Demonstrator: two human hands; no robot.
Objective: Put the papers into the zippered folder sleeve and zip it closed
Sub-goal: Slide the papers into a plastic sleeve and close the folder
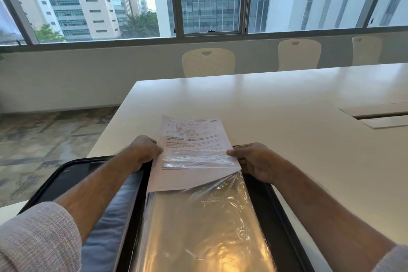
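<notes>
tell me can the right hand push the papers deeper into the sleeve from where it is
Probably yes. The right hand already pinches the papers at their right edge, part-way under the clear sleeve, and nothing lies over them; the left hand steadies the other edge.

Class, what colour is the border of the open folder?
Black, clearest in the head view along the folder edge.

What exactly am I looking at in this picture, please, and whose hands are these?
There is no machine here: a person wears a camera on the head, so this single view looks forward and down at their own arms. On the long white table lies an open black zippered folder with a clear, shiny plastic sleeve inside. The left hand and the right hand each pinch a side edge of the printed white papers, whose lower part already sits under the plastic. Pale chairs and windows stand beyond.
</notes>
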